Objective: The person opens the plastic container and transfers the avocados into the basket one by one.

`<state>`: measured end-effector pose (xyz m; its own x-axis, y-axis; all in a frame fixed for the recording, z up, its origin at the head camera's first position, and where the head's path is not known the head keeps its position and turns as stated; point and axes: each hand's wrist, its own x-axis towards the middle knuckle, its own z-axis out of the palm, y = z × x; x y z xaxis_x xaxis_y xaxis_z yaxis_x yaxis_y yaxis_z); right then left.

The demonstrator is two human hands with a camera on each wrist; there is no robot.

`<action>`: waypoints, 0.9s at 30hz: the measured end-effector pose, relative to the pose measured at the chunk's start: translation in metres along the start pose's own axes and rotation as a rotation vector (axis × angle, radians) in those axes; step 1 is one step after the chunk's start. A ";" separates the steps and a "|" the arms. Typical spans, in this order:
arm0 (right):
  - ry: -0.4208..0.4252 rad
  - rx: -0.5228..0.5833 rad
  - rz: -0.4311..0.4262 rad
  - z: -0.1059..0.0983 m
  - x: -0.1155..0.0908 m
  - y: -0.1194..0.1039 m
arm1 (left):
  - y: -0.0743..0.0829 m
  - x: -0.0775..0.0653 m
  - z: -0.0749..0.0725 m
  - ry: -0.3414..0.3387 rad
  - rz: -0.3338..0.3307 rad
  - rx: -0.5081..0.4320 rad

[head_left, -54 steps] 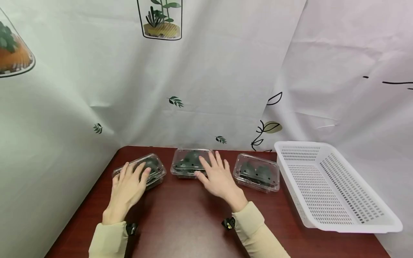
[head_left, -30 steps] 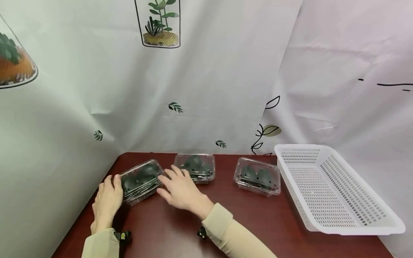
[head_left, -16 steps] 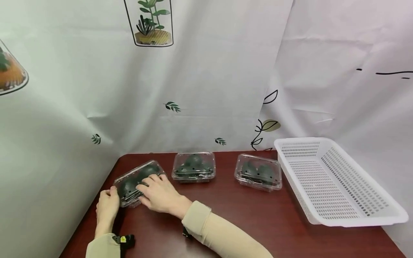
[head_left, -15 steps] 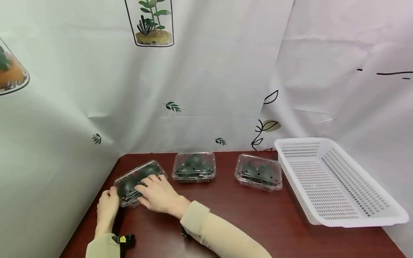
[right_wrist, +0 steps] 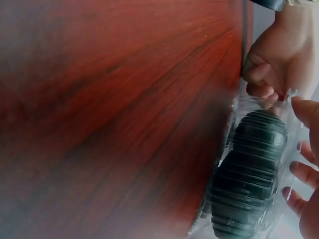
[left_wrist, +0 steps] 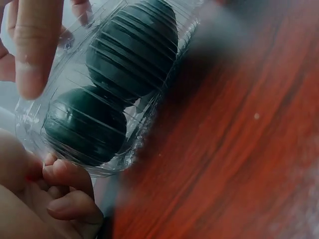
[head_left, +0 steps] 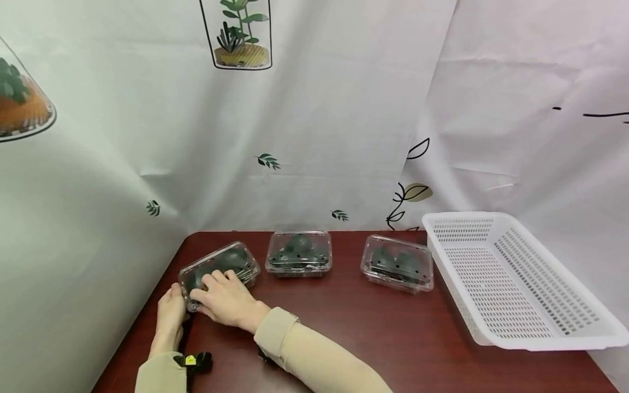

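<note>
A clear plastic clamshell box (head_left: 235, 256) with dark green, egg-shaped items (left_wrist: 132, 50) inside stands shut at the table's left. My left hand (head_left: 171, 308) grips its near left end with curled fingers, which show beside the corner in the left wrist view. Over the front of the lid lies my right hand (head_left: 226, 299), fingers spread and lightly bent, fingertips at the lid. Its thumb (left_wrist: 32, 64) extends along the rim near the corner my left hand holds. Two like boxes stand apart: a middle box (head_left: 299, 254) and a right box (head_left: 397, 263).
A white perforated plastic basket (head_left: 467, 305) stands at the right of the dark red-brown table (head_left: 344, 327). Behind the table and along its left hangs a pale printed cloth (head_left: 344, 120). A small black wrist camera (head_left: 199, 362) sits on the left cuff.
My right hand has come leftward from the middle box to the left box and slid toward its left end. My left hand has moved from the lid's top to that end.
</note>
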<state>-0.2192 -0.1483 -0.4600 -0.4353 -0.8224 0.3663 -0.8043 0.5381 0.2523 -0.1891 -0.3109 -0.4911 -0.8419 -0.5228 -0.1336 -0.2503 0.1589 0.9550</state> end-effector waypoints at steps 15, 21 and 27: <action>-0.045 -0.078 0.022 0.006 0.007 -0.006 | 0.002 0.000 0.002 -0.026 -0.008 -0.007; -0.018 -0.124 0.036 0.008 0.012 -0.013 | 0.001 0.001 0.000 -0.094 0.011 0.000; -0.028 -0.185 -0.011 0.006 0.016 -0.020 | -0.001 0.000 -0.002 -0.114 0.031 -0.029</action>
<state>-0.2126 -0.1732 -0.4643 -0.4397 -0.8319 0.3385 -0.7222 0.5515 0.4174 -0.1879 -0.3125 -0.4911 -0.8983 -0.4192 -0.1316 -0.2108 0.1483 0.9662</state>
